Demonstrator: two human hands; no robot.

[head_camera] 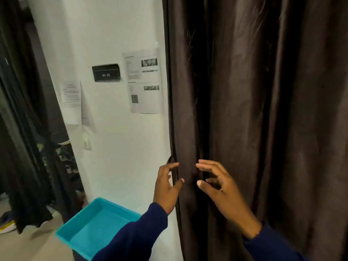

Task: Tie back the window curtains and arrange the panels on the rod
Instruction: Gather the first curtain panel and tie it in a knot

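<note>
As the dark curtain hangs upright, its edge hem lies between the curled left hand, nearer and touching it, and the open, empty right hand

even indoor light, white wall bright with a slight green-blue cast. dark curtain soaks up detail, faint sheen on folds. whole frame soft; my hands smear slightly. wide-angle bends verticals at the left edge.
</note>
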